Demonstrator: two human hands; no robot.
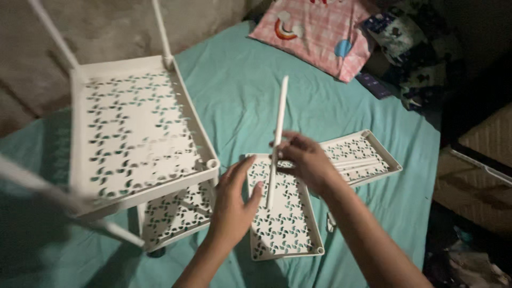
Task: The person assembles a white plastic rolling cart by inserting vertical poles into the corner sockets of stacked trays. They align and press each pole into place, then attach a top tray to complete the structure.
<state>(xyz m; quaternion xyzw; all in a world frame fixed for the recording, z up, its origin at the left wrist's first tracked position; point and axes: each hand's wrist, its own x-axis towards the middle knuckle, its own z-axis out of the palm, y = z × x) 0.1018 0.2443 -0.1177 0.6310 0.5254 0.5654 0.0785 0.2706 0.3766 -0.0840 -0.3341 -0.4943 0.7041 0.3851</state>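
Your right hand (305, 160) is closed around a white plastic pole (277, 143), holding it nearly upright over the perforated shelf tray (282, 224) on the teal bedsheet (250, 85). Your left hand (234, 200) lies open, fingers spread, against that tray's left edge, beside the partly built rack (136, 133).

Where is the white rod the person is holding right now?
In the head view, the white rod stands near the middle, pinched by the right hand, its lower end over the loose shelf tray beside the left hand.
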